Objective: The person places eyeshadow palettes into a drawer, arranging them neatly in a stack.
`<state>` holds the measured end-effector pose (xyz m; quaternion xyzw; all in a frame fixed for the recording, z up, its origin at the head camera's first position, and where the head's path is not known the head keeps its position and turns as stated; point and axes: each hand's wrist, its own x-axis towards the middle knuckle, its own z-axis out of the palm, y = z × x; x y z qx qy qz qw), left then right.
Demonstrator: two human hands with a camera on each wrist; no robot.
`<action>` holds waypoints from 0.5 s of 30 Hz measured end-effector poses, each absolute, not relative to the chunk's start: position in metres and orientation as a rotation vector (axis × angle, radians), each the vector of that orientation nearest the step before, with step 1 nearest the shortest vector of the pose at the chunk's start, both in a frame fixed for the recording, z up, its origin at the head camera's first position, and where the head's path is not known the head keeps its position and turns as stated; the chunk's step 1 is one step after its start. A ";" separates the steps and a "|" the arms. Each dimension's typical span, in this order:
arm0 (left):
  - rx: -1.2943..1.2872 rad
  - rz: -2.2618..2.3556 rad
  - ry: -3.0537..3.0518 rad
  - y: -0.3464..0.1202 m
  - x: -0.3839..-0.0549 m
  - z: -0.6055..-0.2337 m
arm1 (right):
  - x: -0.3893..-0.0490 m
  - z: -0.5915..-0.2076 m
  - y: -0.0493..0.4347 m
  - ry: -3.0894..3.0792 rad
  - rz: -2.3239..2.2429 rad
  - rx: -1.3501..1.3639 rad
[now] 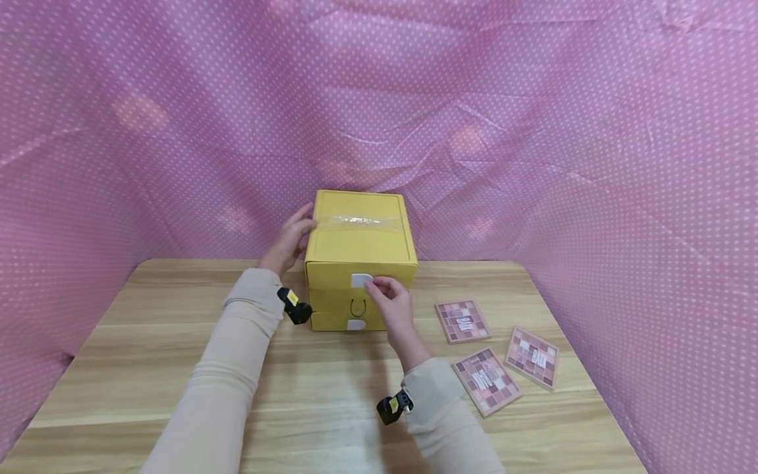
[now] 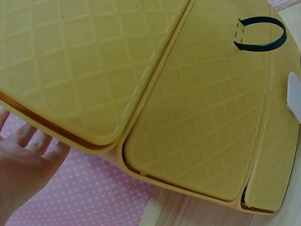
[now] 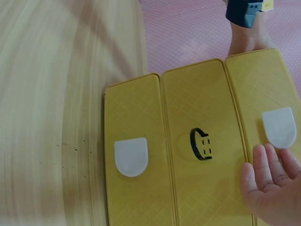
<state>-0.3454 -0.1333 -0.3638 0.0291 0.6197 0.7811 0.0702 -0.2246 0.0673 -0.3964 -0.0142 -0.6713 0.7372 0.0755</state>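
Observation:
A yellow three-drawer storage box (image 1: 361, 247) stands at the back of the table, its drawers closed. My left hand (image 1: 290, 240) rests along the box's left side near the top, fingers extended. In the left wrist view, that hand (image 2: 28, 160) lies beside the top drawer, its fingertips partly hidden behind the edge. On the top drawer's front is a white rounded pull tab (image 3: 279, 127). My right hand (image 1: 392, 306) has its fingertips right at the tab's rounded end. The right wrist view shows this hand (image 3: 275, 188) with fingers fairly straight, its thumb hidden.
Three pink checkered palettes (image 1: 463, 321) lie flat on the wooden table (image 1: 195, 329), right of the box. The middle drawer carries a black loop handle (image 3: 200, 143), the bottom one another white tab (image 3: 131, 157). A pink dotted curtain (image 1: 379, 99) hangs behind and on both sides.

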 end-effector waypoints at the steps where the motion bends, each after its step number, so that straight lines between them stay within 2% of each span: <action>1: 0.092 2.353 1.865 -0.133 -0.345 -0.364 | -0.225 -0.397 0.066 -2.014 2.226 -0.063; 7: 0.117 2.378 1.853 -0.132 -0.343 -0.366 | -0.226 -0.402 0.059 -1.968 2.259 -0.176; 8: 0.120 2.379 1.851 -0.132 -0.343 -0.366 | -0.234 -0.415 0.060 -1.924 2.279 -0.131; 10: 0.123 2.378 1.851 -0.132 -0.342 -0.366 | -0.235 -0.417 0.058 -1.886 2.293 -0.153; 14: 0.131 2.366 1.850 -0.131 -0.339 -0.366 | -0.234 -0.414 0.056 -1.828 2.331 -0.241; 15: 0.131 2.363 1.848 -0.131 -0.339 -0.366 | -0.226 -0.400 0.054 -1.844 2.321 -0.318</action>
